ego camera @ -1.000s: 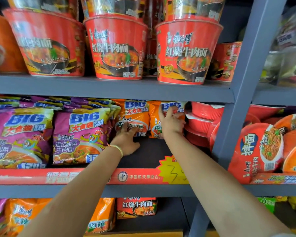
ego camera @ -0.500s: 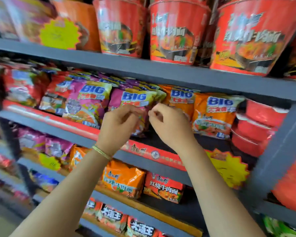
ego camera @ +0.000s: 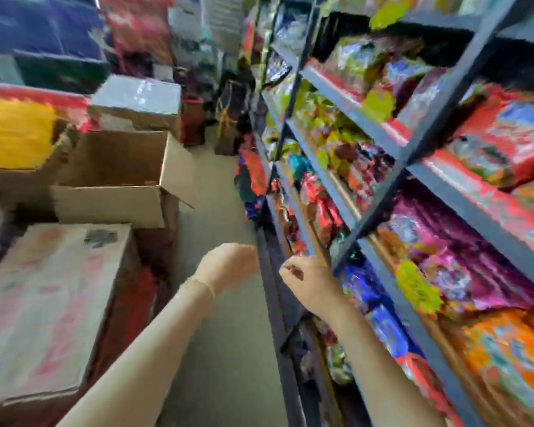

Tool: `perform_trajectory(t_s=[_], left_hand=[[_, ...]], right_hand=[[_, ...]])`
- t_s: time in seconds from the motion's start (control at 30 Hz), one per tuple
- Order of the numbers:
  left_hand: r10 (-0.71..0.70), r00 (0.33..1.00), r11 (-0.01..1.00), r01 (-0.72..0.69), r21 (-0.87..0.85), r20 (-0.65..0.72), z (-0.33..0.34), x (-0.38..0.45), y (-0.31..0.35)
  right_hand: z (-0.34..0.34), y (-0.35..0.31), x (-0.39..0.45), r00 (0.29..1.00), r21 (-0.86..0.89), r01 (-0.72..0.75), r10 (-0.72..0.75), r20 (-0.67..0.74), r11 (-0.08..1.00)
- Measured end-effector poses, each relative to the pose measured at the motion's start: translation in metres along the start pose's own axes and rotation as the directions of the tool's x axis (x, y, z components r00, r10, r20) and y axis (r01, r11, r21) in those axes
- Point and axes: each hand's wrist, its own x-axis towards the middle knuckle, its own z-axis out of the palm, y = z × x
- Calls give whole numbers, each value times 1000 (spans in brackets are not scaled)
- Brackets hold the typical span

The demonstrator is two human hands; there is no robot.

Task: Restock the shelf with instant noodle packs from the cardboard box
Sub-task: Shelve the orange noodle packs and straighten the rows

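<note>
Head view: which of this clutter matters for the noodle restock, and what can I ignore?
Job:
open cardboard box
shelf
left hand, empty
right hand, empty

Ignore:
closed carton in front
taped box behind

both bare forearms reach forward from the bottom of the view, side by side and apart. the left hand [ego camera: 228, 266] has a thin band at its wrist, its fingers curled loosely inward and holding nothing. the right hand [ego camera: 312, 285] is just beside it, fingers likewise curled, empty, blurred.
</note>
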Motion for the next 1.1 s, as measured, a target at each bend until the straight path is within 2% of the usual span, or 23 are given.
perform_trajectory(t_s=[0.1,0.17,0.33,0.5,0.77,0.83,0.9,1.0,1.1], left_hand=[[-126,987,992,127,4,-95,-20,26,-102],[-195,970,980,187,-68,-145,-34,38,-157],[-344,903,939,327,-109,-256,-55,79,-254],[-425,864,902,431,-43,-270,-68,127,-317],[-533,828,814,558,162,-174,-87,210,-412],[-609,781,779,622,81,-138,-100,226,-429],[-701,698,708,706,-26,-142,-111,240,-454],[-804,565,581,813,-45,-184,-123,249,-497],[-882,448,464,880,-103,-147,-129,255,-531]], right_hand=[[55,-41,75,995,40,6,-10,99,999],[85,-65,113,988,73,-3,-8,153,997],[143,-104,205,957,118,39,-71,280,992],[193,-131,288,943,131,123,-157,294,984],[275,-176,464,869,114,434,-448,207,894],[296,-194,519,839,129,461,-479,258,878],[323,-214,570,803,102,430,-431,412,897],[375,-239,629,696,-50,421,-287,658,906],[436,-259,664,573,-136,423,-149,806,896]])
